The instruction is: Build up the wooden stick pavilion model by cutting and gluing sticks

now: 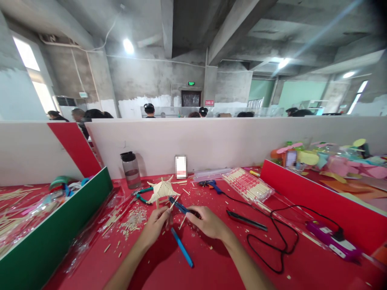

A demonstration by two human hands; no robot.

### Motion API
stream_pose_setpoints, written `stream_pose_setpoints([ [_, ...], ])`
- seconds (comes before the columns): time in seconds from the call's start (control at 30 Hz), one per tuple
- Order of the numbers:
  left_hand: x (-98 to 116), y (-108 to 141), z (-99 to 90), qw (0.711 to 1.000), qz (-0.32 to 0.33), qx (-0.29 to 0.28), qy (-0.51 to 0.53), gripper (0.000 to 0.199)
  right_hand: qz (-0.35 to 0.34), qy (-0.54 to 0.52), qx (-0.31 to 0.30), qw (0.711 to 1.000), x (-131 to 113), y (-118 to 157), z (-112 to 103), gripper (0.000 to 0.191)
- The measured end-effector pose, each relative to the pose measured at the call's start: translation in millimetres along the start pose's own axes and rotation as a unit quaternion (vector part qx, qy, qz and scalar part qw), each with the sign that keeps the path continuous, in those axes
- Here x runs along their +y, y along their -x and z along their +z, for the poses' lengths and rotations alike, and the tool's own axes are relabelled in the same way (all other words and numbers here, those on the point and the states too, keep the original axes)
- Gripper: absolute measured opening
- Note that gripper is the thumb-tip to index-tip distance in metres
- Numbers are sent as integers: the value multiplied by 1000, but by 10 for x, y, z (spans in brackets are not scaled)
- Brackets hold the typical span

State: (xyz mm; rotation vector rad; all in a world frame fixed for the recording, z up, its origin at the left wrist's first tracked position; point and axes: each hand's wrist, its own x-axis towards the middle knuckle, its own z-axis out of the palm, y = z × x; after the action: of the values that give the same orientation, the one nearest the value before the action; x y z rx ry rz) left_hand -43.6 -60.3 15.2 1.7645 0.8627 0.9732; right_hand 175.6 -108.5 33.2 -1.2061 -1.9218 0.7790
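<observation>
Over the red table, my left hand [160, 219] pinches a thin wooden stick [173, 204]. My right hand [202, 219] is closed around a dark blue tool [180, 206], whose tip points up and left to the stick; its exact kind is hard to make out. Another short stick [182, 222] shows beside my right fingertips. Just beyond my hands stands a small pale structure of wooden sticks [163, 190] with a peaked, roof-like top. A blue pen [182, 247] lies below my hands.
Green-handled pliers [142, 198] and wood scraps [133, 220] lie left, near a bottle [131, 173]. Rightward are a blue glue gun [214, 186], bundled sticks [248, 185], a black cutter [246, 220], a looping cable and a purple power strip [332, 241]. Low green and red partitions flank the table.
</observation>
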Motion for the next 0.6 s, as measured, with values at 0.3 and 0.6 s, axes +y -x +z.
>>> stream_pose_setpoints([
  [0.3,-14,-1,4,1000,0,-6,14,45,-2,-15,-10,1000,-32,12,-17,35],
  [0.6,-34,-10,0,1000,0,-7,15,44,6,-24,-15,1000,-11,3,-9,36],
])
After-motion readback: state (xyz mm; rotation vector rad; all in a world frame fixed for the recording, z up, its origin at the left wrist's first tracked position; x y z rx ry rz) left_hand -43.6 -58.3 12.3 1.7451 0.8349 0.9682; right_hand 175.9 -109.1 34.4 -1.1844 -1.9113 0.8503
